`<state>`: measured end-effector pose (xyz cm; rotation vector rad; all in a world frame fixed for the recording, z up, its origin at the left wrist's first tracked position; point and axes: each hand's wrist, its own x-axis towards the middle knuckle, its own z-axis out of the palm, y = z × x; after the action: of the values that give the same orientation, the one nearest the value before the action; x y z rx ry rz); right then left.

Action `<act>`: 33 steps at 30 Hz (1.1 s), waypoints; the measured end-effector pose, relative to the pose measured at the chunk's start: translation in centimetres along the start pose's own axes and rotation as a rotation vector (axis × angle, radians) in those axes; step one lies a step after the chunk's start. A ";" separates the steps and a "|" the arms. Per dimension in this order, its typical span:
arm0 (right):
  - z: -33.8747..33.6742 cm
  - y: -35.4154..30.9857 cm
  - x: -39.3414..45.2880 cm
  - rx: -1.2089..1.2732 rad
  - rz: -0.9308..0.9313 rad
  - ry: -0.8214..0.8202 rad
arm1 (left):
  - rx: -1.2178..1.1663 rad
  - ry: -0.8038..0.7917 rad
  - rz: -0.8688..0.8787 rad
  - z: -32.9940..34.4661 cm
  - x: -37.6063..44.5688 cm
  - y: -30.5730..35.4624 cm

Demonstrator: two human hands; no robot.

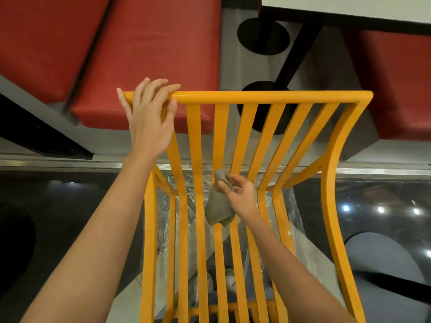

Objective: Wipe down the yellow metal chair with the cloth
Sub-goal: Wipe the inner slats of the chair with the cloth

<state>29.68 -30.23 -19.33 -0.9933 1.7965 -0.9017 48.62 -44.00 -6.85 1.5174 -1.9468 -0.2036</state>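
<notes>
Left hand clamps the yellow slatted metal chair top rail at ten o'clock while right hand pinches the crumpled grey cloth against a centre slat, slats running twelve-to-six.

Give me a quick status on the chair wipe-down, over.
Left hand grips top rail of yellow chair. Right hand pinches grey cloth against middle slats. Nothing in the way.

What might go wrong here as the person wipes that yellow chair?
The right hand only pinches the grey cloth by one bunched end, so it might slip and drop between the slats. The left hand steadies the yellow chair by its top rail alone; a hard push could tip it.
</notes>
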 end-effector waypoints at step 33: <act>-32.8 6.6 -28.8 0.904 0.291 0.721 | -0.975 -1.236 -0.471 9.3 -26.0 41.1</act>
<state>6.65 3.94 -3.48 0.2002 1.6834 -1.7824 12.96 -9.69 -4.05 1.1150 -1.6164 -2.3264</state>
